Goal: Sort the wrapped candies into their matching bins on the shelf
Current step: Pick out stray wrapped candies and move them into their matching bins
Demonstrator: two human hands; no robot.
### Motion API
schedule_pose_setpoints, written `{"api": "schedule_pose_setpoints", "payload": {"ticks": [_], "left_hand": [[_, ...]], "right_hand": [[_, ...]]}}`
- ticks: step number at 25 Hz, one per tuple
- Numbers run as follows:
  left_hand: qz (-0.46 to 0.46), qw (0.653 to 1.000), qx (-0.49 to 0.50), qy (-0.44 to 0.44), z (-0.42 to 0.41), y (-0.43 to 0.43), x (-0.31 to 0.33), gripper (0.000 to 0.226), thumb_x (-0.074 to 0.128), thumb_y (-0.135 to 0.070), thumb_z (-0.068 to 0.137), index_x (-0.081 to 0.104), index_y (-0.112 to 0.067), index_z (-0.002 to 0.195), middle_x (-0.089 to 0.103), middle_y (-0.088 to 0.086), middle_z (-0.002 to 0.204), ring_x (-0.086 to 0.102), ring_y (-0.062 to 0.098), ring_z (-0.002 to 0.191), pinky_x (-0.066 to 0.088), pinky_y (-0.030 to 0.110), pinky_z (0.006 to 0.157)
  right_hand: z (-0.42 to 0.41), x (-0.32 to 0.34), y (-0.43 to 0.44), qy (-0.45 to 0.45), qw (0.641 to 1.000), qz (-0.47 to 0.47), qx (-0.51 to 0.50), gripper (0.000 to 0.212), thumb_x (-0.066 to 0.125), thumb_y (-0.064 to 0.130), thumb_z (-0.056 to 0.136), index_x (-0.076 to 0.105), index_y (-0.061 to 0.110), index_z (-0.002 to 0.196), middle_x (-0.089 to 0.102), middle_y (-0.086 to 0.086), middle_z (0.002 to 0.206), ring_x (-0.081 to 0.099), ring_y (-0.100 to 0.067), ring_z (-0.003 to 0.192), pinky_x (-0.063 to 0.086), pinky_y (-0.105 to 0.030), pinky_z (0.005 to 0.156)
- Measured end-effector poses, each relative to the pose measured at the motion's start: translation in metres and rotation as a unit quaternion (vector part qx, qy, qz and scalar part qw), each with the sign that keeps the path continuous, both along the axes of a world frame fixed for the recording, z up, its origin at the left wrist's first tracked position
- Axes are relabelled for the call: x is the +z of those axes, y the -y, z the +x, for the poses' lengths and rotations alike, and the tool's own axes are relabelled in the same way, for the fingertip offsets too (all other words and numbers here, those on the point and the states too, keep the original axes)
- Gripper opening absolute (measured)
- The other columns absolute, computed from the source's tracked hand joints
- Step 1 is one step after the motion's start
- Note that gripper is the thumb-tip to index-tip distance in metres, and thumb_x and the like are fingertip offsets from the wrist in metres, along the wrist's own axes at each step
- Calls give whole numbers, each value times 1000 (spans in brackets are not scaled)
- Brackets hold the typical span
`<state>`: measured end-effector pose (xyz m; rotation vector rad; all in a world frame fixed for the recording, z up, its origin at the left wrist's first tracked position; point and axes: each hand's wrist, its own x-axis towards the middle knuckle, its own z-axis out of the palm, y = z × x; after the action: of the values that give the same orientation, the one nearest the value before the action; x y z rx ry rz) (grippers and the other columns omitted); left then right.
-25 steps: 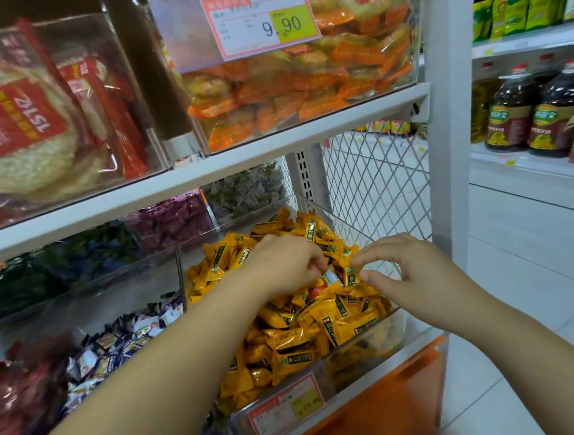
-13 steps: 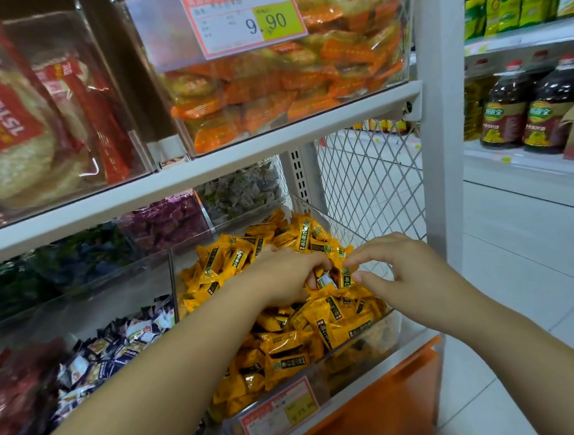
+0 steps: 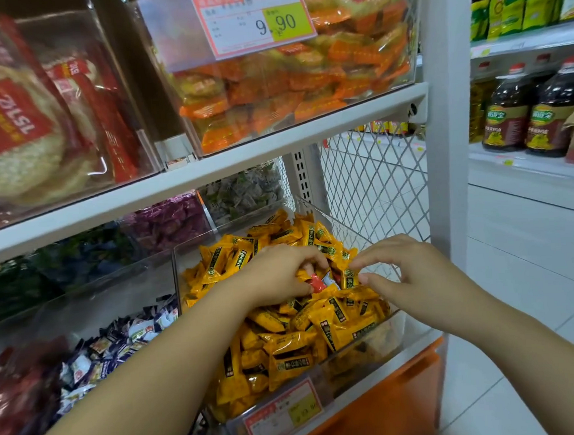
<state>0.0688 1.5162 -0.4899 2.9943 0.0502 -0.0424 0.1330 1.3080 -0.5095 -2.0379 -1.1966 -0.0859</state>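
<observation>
A clear bin (image 3: 409, 338) on the lower shelf is heaped with yellow wrapped candies (image 3: 288, 346). My left hand (image 3: 279, 272) rests on top of the heap, fingers curled around a red-and-white wrapped candy (image 3: 319, 282) that stands out from the yellow ones. My right hand (image 3: 404, 270) hovers just to the right, thumb and forefinger pinched near a yellow candy (image 3: 347, 276) beside the red one; whether it grips that candy is unclear. To the left, another clear bin holds dark blue-and-white candies (image 3: 117, 341).
Behind sit bins of purple candies (image 3: 170, 222), grey-green candies (image 3: 243, 189) and dark blue-green ones (image 3: 61, 263). A red-wrapped heap (image 3: 16, 396) lies far left. The upper shelf (image 3: 207, 168) overhangs the bins, holding orange snack packs (image 3: 303, 80). A white post (image 3: 450, 138) stands right; oil bottles (image 3: 543, 107) beyond.
My left fingers have dug into the yellow heap and now expose a red-and-white candy that was barely seen before. My right hand stays close, pinching beside it.
</observation>
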Motion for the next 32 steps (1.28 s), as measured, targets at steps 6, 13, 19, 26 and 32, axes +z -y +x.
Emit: {"api": "schedule_pose_setpoints", "payload": {"ticks": [6,13,19,26,32], "left_hand": [[-164,973,33,161,-36,6,27,16,68,-22,83,63,-36,88,64,-15,94,56,-5,83,41,8,71],[-297,888,145,320,-122,-14,33,20,65,-9,85,60,-28,83,62,-8,78,55,0,67,43,12,63],[-217,854,262,394,-230,-47,26,13,61,-10,87,58,-23,88,63,-4,79,54,-3,63,40,8,59],[-77,788,439,425,-353,-98,-4,18,63,-9,85,61,-21,98,67,0,95,63,16,88,49,30,85],[-34,839,408,357,-341,-94,3,32,61,-7,87,61,-13,119,59,1,119,52,15,114,24,10,96]], "right_hand": [[-7,4,-7,4,1000,13,-18,17,61,26,87,69,33,101,59,22,98,47,-3,102,34,-17,83],[-63,27,-51,38,997,52,29,19,59,25,88,69,28,104,62,15,101,48,-2,102,36,-26,95],[-132,28,-100,51,991,5,126,21,57,24,91,67,26,109,59,15,101,50,0,92,38,-12,78],[-155,14,-124,64,988,-40,134,19,60,20,88,69,21,105,62,6,101,58,-13,95,48,-32,85],[-152,16,-122,71,986,-37,149,19,61,17,88,70,22,104,63,9,105,57,-7,98,39,-16,86]]}}
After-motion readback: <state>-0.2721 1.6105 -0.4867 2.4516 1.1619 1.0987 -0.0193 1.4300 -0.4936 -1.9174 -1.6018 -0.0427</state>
